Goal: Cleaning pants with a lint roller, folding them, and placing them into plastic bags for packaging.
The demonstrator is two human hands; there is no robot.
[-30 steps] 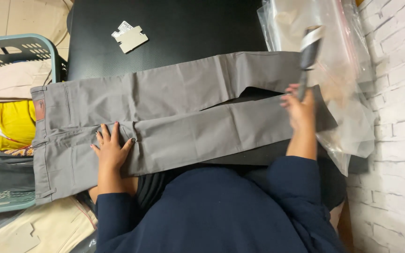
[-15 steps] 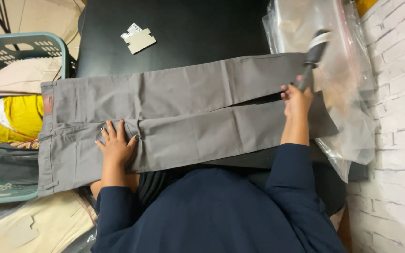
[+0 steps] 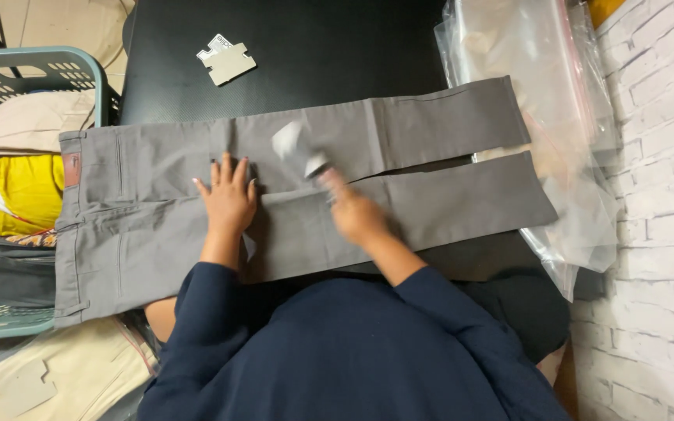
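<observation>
1. Head view: my left hand (image 3: 229, 199) lies flat, fingers spread, pressing on the grey trousers (image 3: 399, 168); it grips nothing.
2. My right hand (image 3: 356, 217) is blurred and closed around a small tool (image 3: 299, 150) with a pale head; its kind cannot be told.
3. Trousers lie lengthwise across the black table (image 3: 313, 54), waistband far to the left of my left hand, leg ends far to the right of my right hand.
4. Brown rectangular patch (image 3: 71, 169) on the waistband, left of my left hand.
5. Pale notched card tag (image 3: 226, 61) lies on the table beyond my left hand, apart from the trousers.
6. Clear plastic bags (image 3: 540, 93) lie under and beyond the leg ends, against the white brick wall (image 3: 657, 195).
7. Teal laundry basket (image 3: 48, 70) stands at the far left with a yellow garment (image 3: 21, 195) in it.
</observation>
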